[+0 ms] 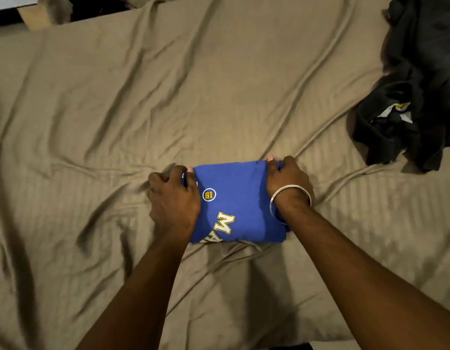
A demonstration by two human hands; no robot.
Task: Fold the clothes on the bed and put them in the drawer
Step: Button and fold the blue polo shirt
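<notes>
Blue folded shirt [240,200] between both grips.

— what do we see around us?
— we see a wrinkled tan sheet [219,84] with faint stripes, warm dim light, and a pale box-like corner [34,17] beside darkness at far left.

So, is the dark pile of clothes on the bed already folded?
No, the dark pile of clothes lies crumpled on the bed, apart from the folded blue shirt.
</notes>
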